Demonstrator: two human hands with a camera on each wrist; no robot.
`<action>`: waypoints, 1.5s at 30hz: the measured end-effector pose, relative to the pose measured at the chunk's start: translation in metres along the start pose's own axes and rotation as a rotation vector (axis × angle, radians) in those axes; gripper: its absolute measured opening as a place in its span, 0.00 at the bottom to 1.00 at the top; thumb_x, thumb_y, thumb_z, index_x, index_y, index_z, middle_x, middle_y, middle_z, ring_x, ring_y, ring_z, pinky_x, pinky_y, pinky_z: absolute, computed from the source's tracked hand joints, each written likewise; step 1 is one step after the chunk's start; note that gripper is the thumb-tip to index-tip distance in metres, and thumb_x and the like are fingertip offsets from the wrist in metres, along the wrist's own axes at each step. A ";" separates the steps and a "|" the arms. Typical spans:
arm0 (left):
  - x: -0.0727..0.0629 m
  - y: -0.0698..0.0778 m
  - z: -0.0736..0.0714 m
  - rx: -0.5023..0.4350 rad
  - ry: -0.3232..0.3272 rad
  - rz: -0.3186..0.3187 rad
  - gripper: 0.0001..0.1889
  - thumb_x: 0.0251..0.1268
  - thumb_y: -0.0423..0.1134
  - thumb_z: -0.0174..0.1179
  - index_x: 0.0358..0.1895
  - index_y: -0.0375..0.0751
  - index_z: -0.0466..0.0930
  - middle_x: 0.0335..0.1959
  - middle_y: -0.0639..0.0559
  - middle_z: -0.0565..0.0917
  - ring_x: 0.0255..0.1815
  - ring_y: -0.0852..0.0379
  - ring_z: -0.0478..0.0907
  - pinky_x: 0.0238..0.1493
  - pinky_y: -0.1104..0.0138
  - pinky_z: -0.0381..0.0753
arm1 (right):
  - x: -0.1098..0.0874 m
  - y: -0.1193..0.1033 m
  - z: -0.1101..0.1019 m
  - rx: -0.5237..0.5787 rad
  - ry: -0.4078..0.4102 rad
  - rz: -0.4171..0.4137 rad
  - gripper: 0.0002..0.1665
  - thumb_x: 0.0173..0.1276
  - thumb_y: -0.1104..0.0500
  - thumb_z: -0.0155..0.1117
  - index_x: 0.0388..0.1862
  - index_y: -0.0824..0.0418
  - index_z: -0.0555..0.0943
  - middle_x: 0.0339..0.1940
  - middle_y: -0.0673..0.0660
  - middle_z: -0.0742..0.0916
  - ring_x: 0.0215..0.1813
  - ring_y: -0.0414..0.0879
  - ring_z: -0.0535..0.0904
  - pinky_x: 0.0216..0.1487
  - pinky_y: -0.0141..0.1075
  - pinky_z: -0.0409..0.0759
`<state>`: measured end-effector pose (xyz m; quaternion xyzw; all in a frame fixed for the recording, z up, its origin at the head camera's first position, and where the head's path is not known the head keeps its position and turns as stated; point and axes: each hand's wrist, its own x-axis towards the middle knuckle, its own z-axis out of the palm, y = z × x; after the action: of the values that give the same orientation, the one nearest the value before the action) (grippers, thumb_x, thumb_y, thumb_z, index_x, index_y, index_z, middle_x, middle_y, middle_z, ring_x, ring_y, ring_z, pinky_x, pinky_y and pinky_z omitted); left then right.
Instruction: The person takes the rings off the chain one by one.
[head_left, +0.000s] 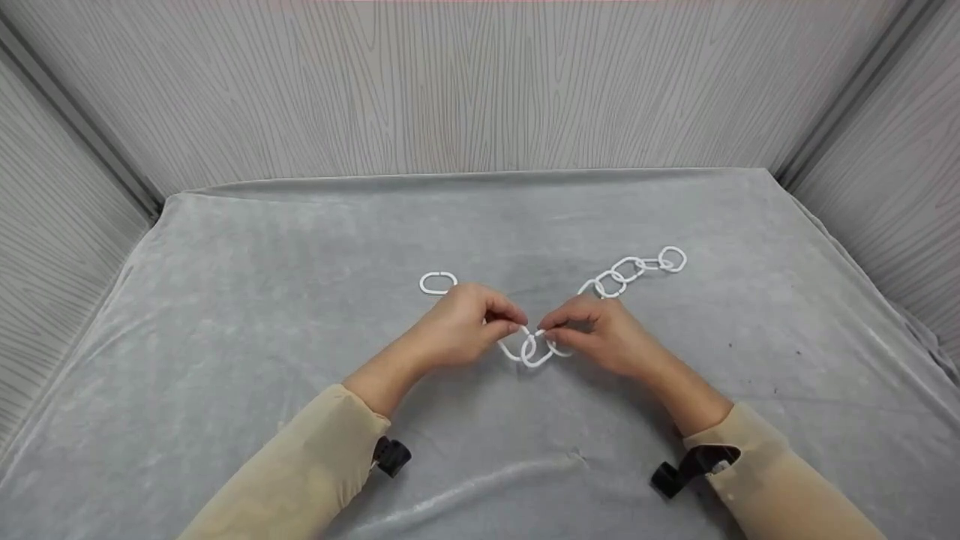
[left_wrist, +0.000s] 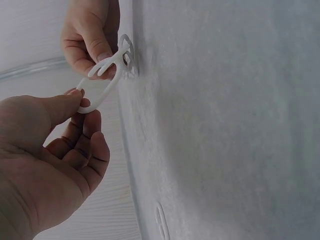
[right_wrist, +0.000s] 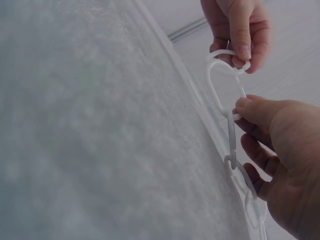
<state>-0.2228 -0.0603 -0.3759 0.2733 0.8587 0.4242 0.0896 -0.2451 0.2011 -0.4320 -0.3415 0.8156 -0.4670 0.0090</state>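
Between thumb and fingertips my left hand (head_left: 463,324) pinches a white oval chain link (left_wrist: 105,95). Close by on the right, my right hand (head_left: 611,334) pinches another white link (head_left: 537,361), the end one of a white chain (head_left: 628,268). The two pinched links cross each other in the head view. In the right wrist view, more links hang below the one in my right fingertips, and the chain runs past that hand to the far right on the cloth. How the links' gaps stand is too small to tell.
A single loose white link (head_left: 438,283) lies on the grey cloth (head_left: 300,262) just beyond my left hand. Wood-patterned panels (head_left: 465,90) enclose the table at the back and both sides. A cloth fold (head_left: 480,487) runs near the front.
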 end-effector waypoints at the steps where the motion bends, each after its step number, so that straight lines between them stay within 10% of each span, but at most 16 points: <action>1: 0.000 0.000 0.000 -0.004 -0.004 -0.003 0.08 0.75 0.31 0.65 0.47 0.35 0.92 0.42 0.46 0.92 0.40 0.61 0.82 0.47 0.65 0.82 | 0.000 0.000 0.000 0.000 -0.001 -0.001 0.08 0.69 0.63 0.76 0.46 0.57 0.93 0.42 0.49 0.93 0.46 0.43 0.87 0.50 0.32 0.82; 45: 0.009 -0.005 0.013 0.016 0.035 -0.029 0.06 0.72 0.31 0.67 0.44 0.38 0.93 0.37 0.52 0.91 0.35 0.65 0.81 0.42 0.68 0.81 | 0.000 0.002 0.000 0.024 -0.010 -0.077 0.07 0.70 0.65 0.75 0.45 0.59 0.93 0.42 0.51 0.93 0.45 0.43 0.86 0.47 0.29 0.80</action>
<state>-0.2274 -0.0490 -0.3876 0.2539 0.8673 0.4208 0.0786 -0.2464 0.2017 -0.4337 -0.3747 0.7962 -0.4751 -0.0009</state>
